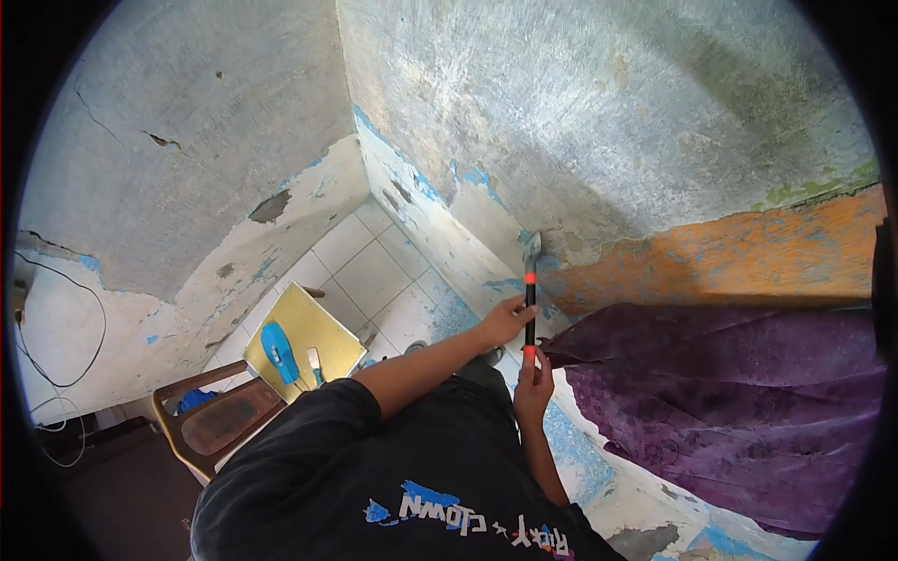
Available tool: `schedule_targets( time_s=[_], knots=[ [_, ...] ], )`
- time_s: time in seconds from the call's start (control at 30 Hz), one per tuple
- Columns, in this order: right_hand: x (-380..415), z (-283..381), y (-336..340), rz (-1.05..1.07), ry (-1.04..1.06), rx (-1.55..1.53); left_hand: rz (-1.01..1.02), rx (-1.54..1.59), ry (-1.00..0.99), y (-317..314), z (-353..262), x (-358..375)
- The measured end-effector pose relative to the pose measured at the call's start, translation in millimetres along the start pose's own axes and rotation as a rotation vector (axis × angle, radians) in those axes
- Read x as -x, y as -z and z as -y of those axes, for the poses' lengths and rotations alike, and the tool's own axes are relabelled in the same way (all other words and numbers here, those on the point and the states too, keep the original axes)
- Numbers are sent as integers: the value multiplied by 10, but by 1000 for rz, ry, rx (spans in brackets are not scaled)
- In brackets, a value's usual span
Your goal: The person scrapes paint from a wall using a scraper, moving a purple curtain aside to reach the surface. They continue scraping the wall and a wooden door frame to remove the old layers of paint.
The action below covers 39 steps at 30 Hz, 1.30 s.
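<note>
- Grips a long-handled scraper point(530, 329) with both hands, fingers closed round the handle.
- Wraps the left hand point(506, 321) round the black middle stretch of the handle.
- Holds the lower end, by its orange-red band, in the right hand point(533, 388).
- Points the grey blade point(532, 247) away from the body, at the worn grey wall point(580, 112), near peeling paint; cannot tell how firmly pressed.
- Wears a black T-shirt point(318, 467) with printed lettering on the front.
- Note, right of the scraper: purple cloth point(730, 402) draped in folds, below a flaking orange band point(748, 252) on the wall.
- Note, left of the arms: yellow surface point(323, 320), bearing a blue object point(279, 352) of unclear kind and, just beside it, a small flat-bladed tool point(314, 363).
- Note, next to that surface: brown chair back point(229, 421).
- Note, beyond, toward the wall corner: white floor tiles point(374, 266), grouted in squares.
</note>
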State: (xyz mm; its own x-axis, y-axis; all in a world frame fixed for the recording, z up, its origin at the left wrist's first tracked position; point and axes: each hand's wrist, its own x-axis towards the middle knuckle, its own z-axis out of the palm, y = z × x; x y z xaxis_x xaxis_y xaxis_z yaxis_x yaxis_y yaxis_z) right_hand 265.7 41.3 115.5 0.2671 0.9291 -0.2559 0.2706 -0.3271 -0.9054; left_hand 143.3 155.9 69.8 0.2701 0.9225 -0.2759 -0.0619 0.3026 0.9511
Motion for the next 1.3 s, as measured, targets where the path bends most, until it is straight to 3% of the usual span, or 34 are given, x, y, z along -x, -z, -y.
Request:
schedule_targets(
  time_s=[0.13,0.33,0.53,0.73,0.83,0.93,1.03,1.23,1.3],
  knots=[
    [-21,-42,2,-13,50,11,-11,145,105,-61,-9,23],
    [-57,-29,-99,-11,3,17,-47,39,38,81,-130,32],
    [-209,2,-148,50,74,18,-94,185,60,109,-103,-63],
    [-109,-32,-113,34,28,-100,-76,86,67,73,-274,52],
    [-166,4,-115,62,4,-83,-107,179,47,64,-181,-18],
    [-164,-81,-195,18,183,-11,-81,109,75,129,-181,-50],
    [-108,1,-89,38,-1,-65,-111,143,18,46,-192,1],
    [-283,99,-122,60,150,9,-167,186,-13,83,-297,-43],
    [-303,172,-178,78,111,-28,-193,205,-21,148,-326,-84]
  ],
)
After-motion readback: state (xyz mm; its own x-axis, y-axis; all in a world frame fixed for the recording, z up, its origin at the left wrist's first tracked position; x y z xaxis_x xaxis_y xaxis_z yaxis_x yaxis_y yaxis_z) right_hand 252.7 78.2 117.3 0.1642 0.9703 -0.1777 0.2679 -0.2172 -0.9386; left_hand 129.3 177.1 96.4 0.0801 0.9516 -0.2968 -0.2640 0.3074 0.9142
